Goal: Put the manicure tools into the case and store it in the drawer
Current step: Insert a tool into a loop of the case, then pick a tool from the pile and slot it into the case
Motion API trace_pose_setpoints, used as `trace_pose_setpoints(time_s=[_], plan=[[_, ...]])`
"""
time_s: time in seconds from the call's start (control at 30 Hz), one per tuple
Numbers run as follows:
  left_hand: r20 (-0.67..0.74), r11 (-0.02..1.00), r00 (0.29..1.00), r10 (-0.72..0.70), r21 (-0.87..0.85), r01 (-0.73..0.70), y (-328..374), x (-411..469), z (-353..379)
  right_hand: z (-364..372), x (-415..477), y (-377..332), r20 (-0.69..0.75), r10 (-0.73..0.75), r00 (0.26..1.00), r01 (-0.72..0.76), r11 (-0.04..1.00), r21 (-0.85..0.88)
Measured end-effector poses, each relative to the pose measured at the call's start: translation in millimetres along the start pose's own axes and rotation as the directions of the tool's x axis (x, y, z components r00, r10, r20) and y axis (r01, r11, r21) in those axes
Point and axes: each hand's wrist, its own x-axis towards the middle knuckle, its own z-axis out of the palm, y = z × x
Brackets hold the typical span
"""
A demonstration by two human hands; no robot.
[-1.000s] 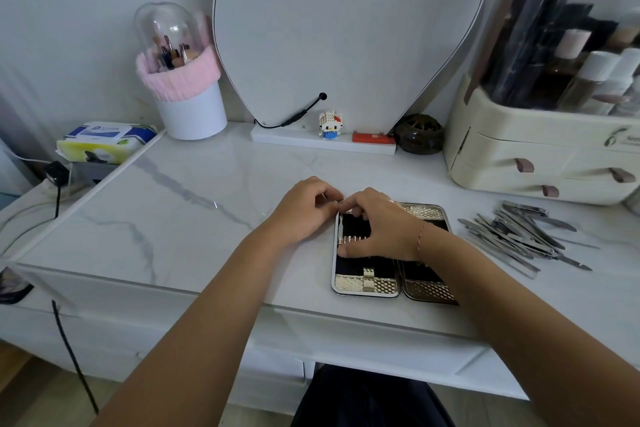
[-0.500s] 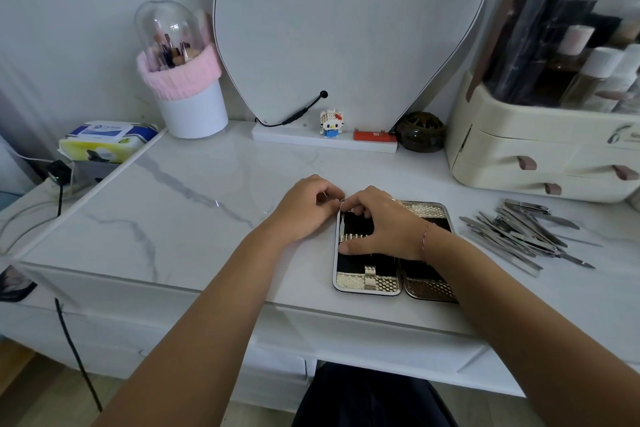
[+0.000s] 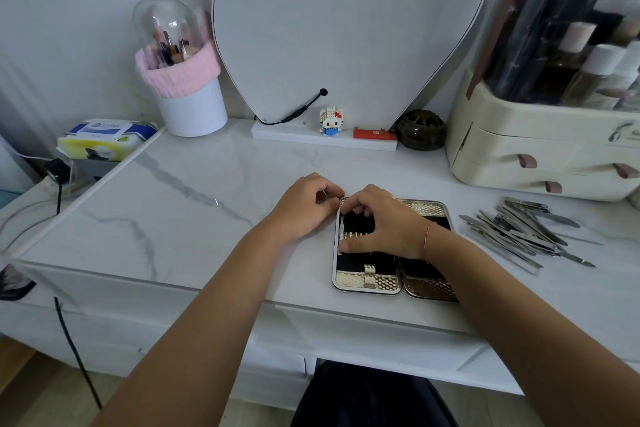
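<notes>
The gold manicure case [image 3: 367,282] lies open flat on the white marble vanity top, black lining up. My right hand [image 3: 381,222] rests over its left half, thumb and fingers pinching a thin metal tool [image 3: 341,227] that lies along the case's left edge. My left hand [image 3: 308,204] sits curled just left of the case, fingertips at the tool's top end by the upper left corner. A pile of several loose steel manicure tools [image 3: 519,229] lies to the right of the case.
A cream cosmetics organizer with small drawers [image 3: 540,156] stands at the back right. A mirror [image 3: 346,21], a small figurine [image 3: 330,121], a dark round jar [image 3: 420,130] and a brush holder [image 3: 183,80] line the back. Wipes [image 3: 104,139] sit far left.
The hands have hardly moved; the thin tool now lies further down along the case's left edge under my right thumb.
</notes>
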Motion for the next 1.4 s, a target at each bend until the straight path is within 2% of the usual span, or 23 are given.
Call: trace_pose_setpoints(time_s=[0.37, 0.53, 0.6, 0.7, 0.77, 0.83, 0.93, 1.27, 1.4], plan=[[-0.004, 1.0, 1.0, 0.001, 0.0, -0.001, -1.1, 0.1, 0.8, -0.1, -1.8, 2.3, -0.001, -0.023, 1.0, 0.023, 0.999, 0.024], [0.013, 0.999, 0.999, 0.041, 0.025, -0.042, -3.2, 0.9, 1.0, -1.9, -4.9, 3.6, -0.012, -0.028, 1.0, 0.029, 0.993, 0.114], [0.015, 0.997, 0.998, 0.053, 0.05, -0.054, -2.5, 1.1, 1.2, -7.8, -10.6, 7.0, -0.061, -0.014, 0.998, 0.024, 0.984, 0.174], [0.018, 0.996, 0.998, 0.066, 0.06, -0.067, -3.0, 1.4, 1.2, -32.6, -32.2, 25.1, -0.262, 0.046, 0.964, -0.004, 0.987, 0.159], [0.018, 0.998, 0.998, 0.063, 0.029, -0.063, -4.2, 0.9, 1.2, -54.6, -55.0, 46.3, -0.375, 0.124, 0.919, -0.09, 0.99, 0.106], [0.015, 0.998, 0.998, 0.06, 0.014, -0.06, -4.7, 0.4, 1.4, -70.8, -77.8, 69.4, -0.419, 0.238, 0.876, -0.233, 0.97, 0.062], [0.009, 0.998, 0.998, 0.06, 0.009, -0.06, -4.0, 0.7, 1.3, -77.2, -100.1, 89.7, -0.377, 0.35, 0.858, -0.37, 0.929, 0.02], [0.007, 0.999, 0.999, 0.044, -0.014, -0.044, -1.9, -0.8, 2.5, -73.1, -95.8, 93.8, -0.314, 0.378, 0.871, -0.405, 0.914, -0.025], [0.011, 0.999, 0.999, 0.046, -0.008, -0.046, -2.4, -0.4, 2.2, -82.1, -89.9, 94.3, -0.314, 0.413, 0.855, -0.397, 0.91, 0.119]])
